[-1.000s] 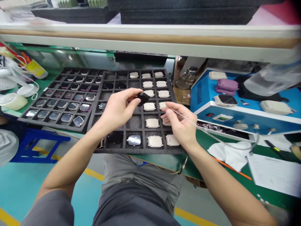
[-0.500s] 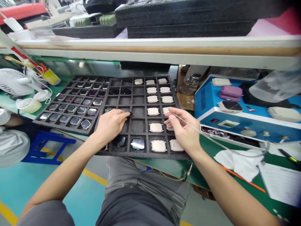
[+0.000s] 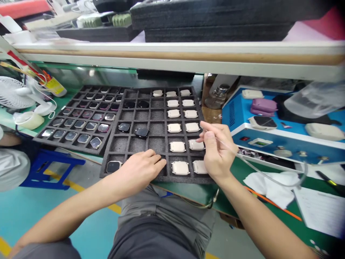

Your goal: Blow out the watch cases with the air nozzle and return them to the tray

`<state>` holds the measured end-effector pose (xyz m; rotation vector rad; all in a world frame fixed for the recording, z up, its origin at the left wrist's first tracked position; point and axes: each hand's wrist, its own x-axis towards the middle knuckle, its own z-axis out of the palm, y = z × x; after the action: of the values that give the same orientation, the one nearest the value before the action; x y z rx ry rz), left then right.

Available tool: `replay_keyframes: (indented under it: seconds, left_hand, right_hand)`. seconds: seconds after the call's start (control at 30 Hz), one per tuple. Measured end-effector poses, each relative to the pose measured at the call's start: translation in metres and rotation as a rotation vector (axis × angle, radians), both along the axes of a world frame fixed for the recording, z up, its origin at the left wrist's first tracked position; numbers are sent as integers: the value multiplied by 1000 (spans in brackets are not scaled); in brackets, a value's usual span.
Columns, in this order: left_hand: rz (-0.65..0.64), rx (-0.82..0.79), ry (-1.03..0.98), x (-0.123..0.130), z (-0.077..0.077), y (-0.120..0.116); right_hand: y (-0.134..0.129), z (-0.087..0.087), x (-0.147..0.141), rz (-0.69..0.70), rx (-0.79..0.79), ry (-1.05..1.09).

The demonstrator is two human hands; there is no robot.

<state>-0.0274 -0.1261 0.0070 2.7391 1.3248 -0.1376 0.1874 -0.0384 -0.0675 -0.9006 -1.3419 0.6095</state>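
Note:
My left hand [image 3: 141, 171] reaches over the front row of the black foam tray [image 3: 107, 158], fingers bent down into a compartment; what they touch is hidden. Behind it a black watch [image 3: 141, 132] sits tilted in its compartment, beside another dark watch [image 3: 124, 127]. A watch with a dark face [image 3: 114, 166] lies at the front left corner. My right hand [image 3: 219, 149], above the tray's right edge, pinches a thin clear tube [image 3: 244, 158]. Cream watch cases [image 3: 178, 146] fill the two right columns, one of them partly behind my right fingers.
A second foam tray [image 3: 40, 138] of watches adjoins on the left. At the right stands a blue machine [image 3: 231, 124] with cases on top; white cloth [image 3: 269, 185] and paper [image 3: 320, 208] lie before it. A shelf [image 3: 172, 61] crosses above. A fan [image 3: 16, 91] stands far left.
My left hand has moved from the middle compartments to the front row, uncovering the black watch behind. My right hand, still with the tube, has shifted slightly right.

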Motion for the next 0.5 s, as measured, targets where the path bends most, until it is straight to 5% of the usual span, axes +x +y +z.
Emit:
replay_keyframes:
  seconds: [0.07, 0.17, 0.33, 0.5]
  left_hand:
    - [68, -12, -103, -3, 0, 5]
    - [289, -69, -523, -4, -5, 27]
    - [494, -455, -1303, 18, -25, 77]
    - [573, -511, -1485, 29, -43, 90]
  right_hand:
    - [-1, 0, 0, -6, 44, -1]
    - [-2, 2, 0, -3, 79, 25]
    - [-4, 1, 1, 52, 23, -47]
    - [0, 2, 0, 83, 16, -57]
